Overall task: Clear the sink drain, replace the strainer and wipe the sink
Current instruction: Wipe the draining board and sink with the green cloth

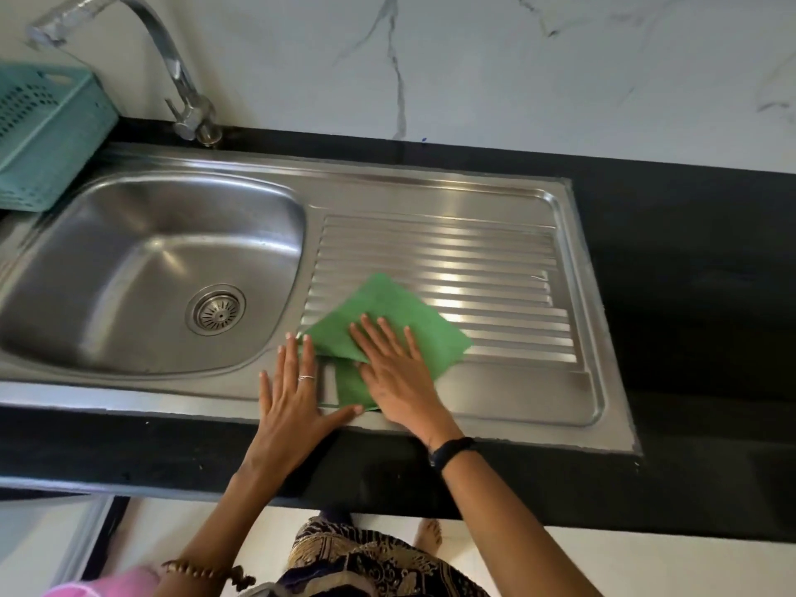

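Black counter point(689, 295) is carrying a steel sink point(430, 196) under a marble wall point(517, 58); tap point(172, 66) and a teal basket point(47, 135) are sitting at the back left. Strainer point(216, 310) is sitting in the drain at the bowl's bottom, and no debris is showing, so clearing and replacing are looking done. Wiping is the step in hand.

Green cloth point(387, 312) is lying on the ribbed drainboard point(474, 273), just right of the bowl, its near corner reaching the front rim. Right hand point(398, 372) is pressing flat on the cloth, fingers straight and spread, not pinching anything. Left hand point(297, 394) is resting flat on the front rim beside it, fingers spread, thumb touching the cloth's near edge; it's holding nothing.

Next move, as I'm reading it: keeping the palm down and sweeping along the ribs toward the far right, then covering the rim and bowl. Cloth is partly folded at the near edge, so it's likely needing flattening to avoid bunching in the grooves.
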Demonstrator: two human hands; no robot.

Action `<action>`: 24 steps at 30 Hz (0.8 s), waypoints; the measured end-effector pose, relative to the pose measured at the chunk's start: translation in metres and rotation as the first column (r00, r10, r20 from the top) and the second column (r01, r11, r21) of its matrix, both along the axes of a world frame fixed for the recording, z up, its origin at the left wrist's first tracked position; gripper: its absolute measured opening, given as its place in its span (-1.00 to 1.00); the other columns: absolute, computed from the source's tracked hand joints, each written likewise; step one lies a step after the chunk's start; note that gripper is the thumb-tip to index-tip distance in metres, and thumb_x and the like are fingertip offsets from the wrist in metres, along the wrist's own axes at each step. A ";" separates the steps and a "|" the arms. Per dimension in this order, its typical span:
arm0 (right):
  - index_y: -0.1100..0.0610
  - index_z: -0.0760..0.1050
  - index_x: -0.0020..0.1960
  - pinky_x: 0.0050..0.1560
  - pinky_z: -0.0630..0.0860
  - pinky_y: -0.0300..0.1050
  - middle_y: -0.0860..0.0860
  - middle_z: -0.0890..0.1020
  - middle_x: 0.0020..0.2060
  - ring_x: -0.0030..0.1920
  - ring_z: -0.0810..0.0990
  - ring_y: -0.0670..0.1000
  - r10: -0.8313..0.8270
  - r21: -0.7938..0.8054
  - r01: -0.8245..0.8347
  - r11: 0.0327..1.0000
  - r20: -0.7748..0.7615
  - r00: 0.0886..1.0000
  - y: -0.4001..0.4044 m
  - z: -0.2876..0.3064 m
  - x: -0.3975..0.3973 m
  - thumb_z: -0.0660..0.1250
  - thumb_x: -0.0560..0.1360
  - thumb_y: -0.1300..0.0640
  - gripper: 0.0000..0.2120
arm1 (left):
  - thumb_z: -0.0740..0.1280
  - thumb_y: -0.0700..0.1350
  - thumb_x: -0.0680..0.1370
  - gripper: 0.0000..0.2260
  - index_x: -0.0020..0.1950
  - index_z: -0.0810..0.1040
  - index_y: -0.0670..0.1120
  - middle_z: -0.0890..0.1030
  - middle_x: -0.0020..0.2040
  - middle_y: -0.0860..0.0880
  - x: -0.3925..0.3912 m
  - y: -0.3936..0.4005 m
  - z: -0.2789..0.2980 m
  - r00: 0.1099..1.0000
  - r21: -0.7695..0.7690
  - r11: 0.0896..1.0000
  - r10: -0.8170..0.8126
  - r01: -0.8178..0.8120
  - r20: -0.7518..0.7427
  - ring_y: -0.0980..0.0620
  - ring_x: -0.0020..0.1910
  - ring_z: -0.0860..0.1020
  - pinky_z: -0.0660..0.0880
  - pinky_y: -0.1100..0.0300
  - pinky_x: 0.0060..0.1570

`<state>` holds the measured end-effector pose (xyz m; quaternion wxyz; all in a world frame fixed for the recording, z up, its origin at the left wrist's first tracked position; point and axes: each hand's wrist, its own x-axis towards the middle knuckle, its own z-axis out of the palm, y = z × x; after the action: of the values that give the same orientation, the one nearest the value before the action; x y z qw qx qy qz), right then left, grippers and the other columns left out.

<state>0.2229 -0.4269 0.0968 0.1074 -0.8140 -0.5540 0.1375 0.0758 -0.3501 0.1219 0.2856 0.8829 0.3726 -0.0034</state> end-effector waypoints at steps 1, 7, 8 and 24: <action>-0.03 -0.11 0.53 0.43 -0.37 0.05 -0.09 -0.08 0.54 0.54 -0.14 -0.01 -0.042 -0.008 0.042 0.999 0.015 0.999 -0.019 -0.001 0.012 -0.01 0.62 0.00 -0.48 | 0.15 0.47 0.26 0.03 0.32 -0.53 0.08 -0.48 0.39 0.04 0.007 -0.008 0.000 0.999 -0.003 0.999 -0.039 0.039 0.006 0.05 0.42 -0.42 -0.38 0.01 0.38; -0.01 -0.25 0.52 0.47 -0.31 0.12 -0.10 -0.32 0.45 0.52 -0.26 0.02 -0.321 -0.132 0.326 0.936 0.058 0.945 -0.132 0.010 0.089 -0.10 0.64 0.00 -0.48 | 0.13 0.21 0.53 -0.24 0.37 -0.44 0.08 -0.32 0.51 0.01 0.040 -0.050 -0.006 0.968 -0.019 0.968 -0.250 0.250 -0.001 -0.02 0.46 -0.35 -0.33 -0.07 0.42; 0.00 -0.25 0.52 0.49 -0.28 0.15 -0.08 -0.32 0.48 0.52 -0.27 0.03 -0.346 -0.163 0.353 0.921 0.068 0.936 -0.145 0.014 0.095 -0.11 0.64 0.01 -0.48 | 0.11 0.21 0.55 -0.27 0.37 -0.43 0.09 -0.29 0.52 0.00 0.040 -0.052 -0.007 0.968 -0.029 0.968 -0.252 0.251 -0.009 -0.03 0.48 -0.32 -0.31 -0.07 0.43; -0.33 -0.16 0.40 0.47 -0.36 0.10 -0.20 -0.22 0.48 0.50 -0.30 -0.06 0.046 -0.339 -0.084 0.937 -0.120 0.992 -0.179 0.042 0.084 -0.01 0.58 -0.18 -0.53 | 0.16 0.26 0.48 -0.22 0.38 -0.38 0.09 -0.31 0.48 -0.01 -0.016 0.013 -0.007 0.989 0.009 0.992 -0.122 0.123 -0.082 -0.07 0.47 -0.32 -0.33 -0.16 0.41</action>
<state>0.3072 -0.6063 0.1390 -0.0104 -0.7926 -0.5414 0.2804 0.0602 -0.3370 0.1153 0.2633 0.9053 0.3289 -0.0543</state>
